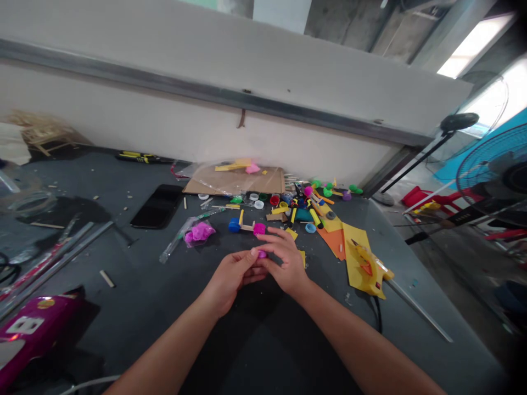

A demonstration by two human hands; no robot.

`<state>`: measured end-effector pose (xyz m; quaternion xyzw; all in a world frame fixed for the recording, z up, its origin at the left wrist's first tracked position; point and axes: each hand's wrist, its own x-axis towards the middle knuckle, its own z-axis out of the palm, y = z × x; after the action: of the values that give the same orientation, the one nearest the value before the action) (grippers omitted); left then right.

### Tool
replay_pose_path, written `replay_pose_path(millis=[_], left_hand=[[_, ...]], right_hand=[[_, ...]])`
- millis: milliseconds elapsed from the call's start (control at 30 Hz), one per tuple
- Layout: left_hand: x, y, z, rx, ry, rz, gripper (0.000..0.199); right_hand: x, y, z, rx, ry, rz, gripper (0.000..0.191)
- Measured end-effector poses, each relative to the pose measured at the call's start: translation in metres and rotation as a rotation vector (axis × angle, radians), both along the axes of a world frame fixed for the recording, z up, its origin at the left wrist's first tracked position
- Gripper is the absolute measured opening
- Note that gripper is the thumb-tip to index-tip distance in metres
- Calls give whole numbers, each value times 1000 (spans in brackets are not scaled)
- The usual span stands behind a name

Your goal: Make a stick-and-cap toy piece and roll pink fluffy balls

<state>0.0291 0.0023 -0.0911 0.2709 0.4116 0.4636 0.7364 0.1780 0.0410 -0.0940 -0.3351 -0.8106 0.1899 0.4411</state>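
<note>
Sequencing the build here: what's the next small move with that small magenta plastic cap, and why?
Probably bring the small magenta plastic cap over to the wooden stick with blue and magenta caps: the left hand and right hand both pinch it just in front of that similar piece.

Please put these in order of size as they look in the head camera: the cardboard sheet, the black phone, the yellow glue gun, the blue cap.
1. The cardboard sheet looks largest.
2. The black phone and the yellow glue gun look alike, and the gun is nearer the camera, so I cannot rank them.
3. The blue cap looks smallest.
</note>
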Motion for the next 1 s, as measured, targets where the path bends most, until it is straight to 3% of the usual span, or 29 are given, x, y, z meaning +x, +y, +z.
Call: replay_pose_path(millis=[233, 467, 600, 800, 1000], left_hand=[[-4, 1, 0, 12, 59, 58, 20], [-3, 3, -1, -29, -63, 3, 24], [-3, 3, -1, -22, 21, 63, 21], [-2, 2, -1, 2, 11, 34, 27], [-1, 3, 2, 37, 162, 103, 24]], right_hand=[[0, 0, -2, -52, -37, 52, 32], [-2, 0, -1, -91, 28, 19, 18], [-2, 0, 0, -92, 0, 46, 26], [-1, 1, -2, -73, 22, 7, 14], [-1, 1, -2, -58, -15, 28, 23]])
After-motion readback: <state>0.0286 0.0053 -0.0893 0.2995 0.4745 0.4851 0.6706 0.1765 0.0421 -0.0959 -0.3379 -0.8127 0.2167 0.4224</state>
